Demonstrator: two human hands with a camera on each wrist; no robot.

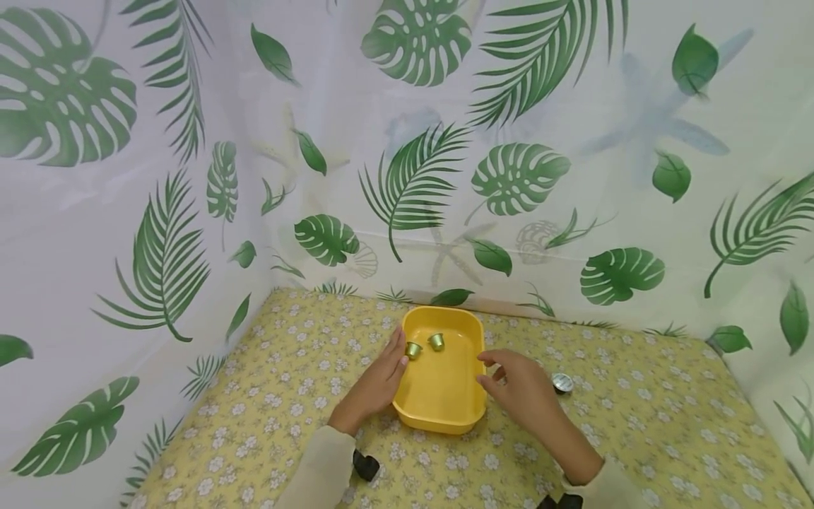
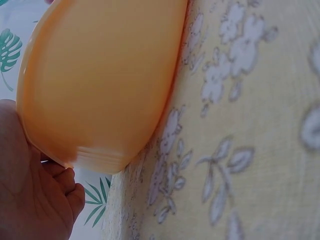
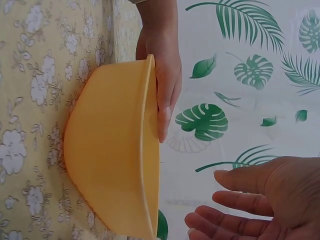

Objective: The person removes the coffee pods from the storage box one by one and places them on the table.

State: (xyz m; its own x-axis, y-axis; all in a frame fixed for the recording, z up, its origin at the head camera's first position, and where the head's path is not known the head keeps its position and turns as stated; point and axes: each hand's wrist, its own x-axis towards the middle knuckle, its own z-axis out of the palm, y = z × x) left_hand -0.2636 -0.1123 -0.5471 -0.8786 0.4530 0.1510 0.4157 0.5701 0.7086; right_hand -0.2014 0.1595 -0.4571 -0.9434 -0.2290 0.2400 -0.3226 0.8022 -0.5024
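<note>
A yellow plastic basin (image 1: pixel 441 392) stands on the table. Inside it lie two small green coffee capsules, one (image 1: pixel 413 350) against the left wall and another (image 1: pixel 436 342) just right of it. My left hand (image 1: pixel 380 378) grips the basin's left rim, thumb over the edge; its curled fingers show under the rim in the left wrist view. Beside the right rim hovers my right hand (image 1: pixel 518 385), fingers loosely bent and nothing between them. The right wrist view shows a gap between this hand (image 3: pixel 265 200) and the basin wall (image 3: pixel 107 145).
A small round object with a silver top and dark side (image 1: pixel 562 383) lies on the table right of my right hand. The floral yellow cloth (image 1: pixel 661 424) covers the table. A leaf-printed white curtain (image 1: pixel 407 191) rises behind and at both sides.
</note>
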